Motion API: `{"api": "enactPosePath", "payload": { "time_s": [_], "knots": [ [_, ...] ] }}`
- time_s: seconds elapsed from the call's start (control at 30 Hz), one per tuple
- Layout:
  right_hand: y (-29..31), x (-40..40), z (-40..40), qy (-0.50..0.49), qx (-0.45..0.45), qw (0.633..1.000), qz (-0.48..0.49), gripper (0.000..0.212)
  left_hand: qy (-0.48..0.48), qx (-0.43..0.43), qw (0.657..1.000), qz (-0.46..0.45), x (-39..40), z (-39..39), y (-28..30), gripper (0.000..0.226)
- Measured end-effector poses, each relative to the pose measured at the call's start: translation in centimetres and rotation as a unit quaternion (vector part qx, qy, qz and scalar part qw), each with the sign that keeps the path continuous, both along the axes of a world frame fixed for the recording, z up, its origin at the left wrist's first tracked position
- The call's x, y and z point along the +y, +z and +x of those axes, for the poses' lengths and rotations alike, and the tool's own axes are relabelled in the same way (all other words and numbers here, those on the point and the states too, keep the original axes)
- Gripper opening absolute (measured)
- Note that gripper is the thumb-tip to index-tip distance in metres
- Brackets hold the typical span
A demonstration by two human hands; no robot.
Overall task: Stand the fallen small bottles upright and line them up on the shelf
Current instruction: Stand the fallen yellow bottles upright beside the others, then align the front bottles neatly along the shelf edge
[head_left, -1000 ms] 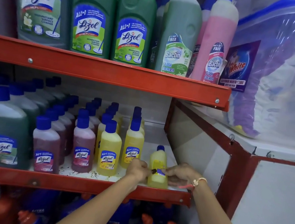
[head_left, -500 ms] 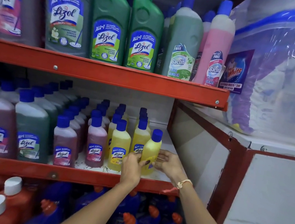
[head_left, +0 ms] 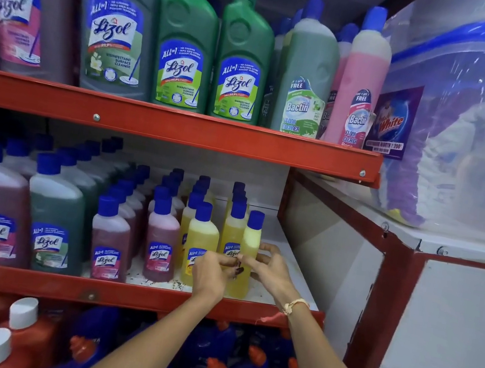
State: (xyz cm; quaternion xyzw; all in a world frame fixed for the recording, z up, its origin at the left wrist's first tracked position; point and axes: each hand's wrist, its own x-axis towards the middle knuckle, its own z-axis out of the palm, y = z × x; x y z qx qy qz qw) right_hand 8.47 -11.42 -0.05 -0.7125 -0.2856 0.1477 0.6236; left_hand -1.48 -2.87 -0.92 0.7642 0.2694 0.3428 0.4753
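A small yellow bottle [head_left: 250, 243] with a blue cap stands upright at the right end of the front row on the middle shelf [head_left: 126, 293]. My left hand [head_left: 214, 270] pinches its lower front; my right hand [head_left: 268, 268] holds its right side. Beside it on the left stand two more small yellow bottles [head_left: 201, 241], then small pink bottles [head_left: 160, 244] in rows running back. No fallen bottle shows.
Larger purple and green bottles [head_left: 53, 216] fill the shelf's left. The upper red shelf [head_left: 180, 128] carries big bottles. Bare white shelf floor [head_left: 290, 275] lies right of the yellow bottle, bounded by a red-framed white panel [head_left: 336, 247]. Orange and blue bottles sit below.
The yellow bottle went from leaning in my hands near the front edge to upright, moved left against the yellow row. Both hands stayed on it; the camera view shifted closer.
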Motion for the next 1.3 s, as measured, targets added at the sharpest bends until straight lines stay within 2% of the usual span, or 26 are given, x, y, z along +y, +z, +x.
{"api": "enactPosePath", "payload": {
  "time_s": [0.13,0.23,0.33,0.47,0.7,0.8,0.87,0.93,1.0,1.07,1.17,1.23,1.3],
  "knots": [
    [0.3,0.1,0.7,0.001,-0.037,0.999,-0.024,0.037,0.006,0.003,1.000,0.005,-0.1,0.7,-0.1,0.033],
    [0.3,0.1,0.7,0.012,-0.021,1.000,-0.001,0.022,0.016,0.014,1.000,0.023,-0.4,0.8,0.2,0.039],
    [0.3,-0.1,0.7,0.020,0.002,0.999,0.026,0.025,0.031,0.039,0.998,0.046,-0.3,0.5,0.5,0.041],
    [-0.1,-0.2,1.3,0.022,0.032,0.998,0.048,0.034,0.042,0.075,0.994,0.066,0.1,0.1,0.4,0.033],
    [-0.9,-0.5,1.1,0.004,0.019,0.999,0.038,0.047,0.014,0.068,0.996,0.063,0.2,-0.9,0.4,0.026],
    [-0.9,-0.1,-1.4,-0.105,-0.051,0.993,0.025,0.045,0.009,0.044,0.998,0.051,0.3,-2.1,0.1,0.025],
    [-1.0,0.1,-3.4,-0.237,-0.111,0.964,0.050,0.037,0.039,0.026,0.997,0.059,0.6,-3.6,0.0,0.023],
    [-1.0,0.4,-5.8,-0.295,-0.178,0.935,0.085,0.024,0.089,-0.011,0.993,0.070,1.2,-5.5,-0.3,0.022],
    [-1.1,1.3,-8.1,-0.268,-0.214,0.935,0.095,0.014,0.135,-0.056,0.987,0.067,1.9,-7.1,-0.9,0.023],
    [-1.5,2.7,-10.0,-0.195,-0.211,0.953,0.093,0.015,0.175,-0.092,0.978,0.061,2.6,-8.6,-1.4,0.025],
    [-1.4,4.6,-12.4,-0.048,-0.120,0.990,0.056,0.023,0.179,-0.112,0.977,0.014,3.3,-9.9,-1.8,0.036],
    [-1.4,5.9,-13.2,0.032,-0.068,0.997,0.004,0.039,0.149,-0.089,0.984,-0.027,3.8,-9.9,-2.0,0.044],
    [-1.7,6.8,-13.5,0.069,-0.043,0.996,-0.036,0.047,0.125,-0.063,0.989,-0.049,4.2,-9.6,-1.9,0.048]
  ]
}}
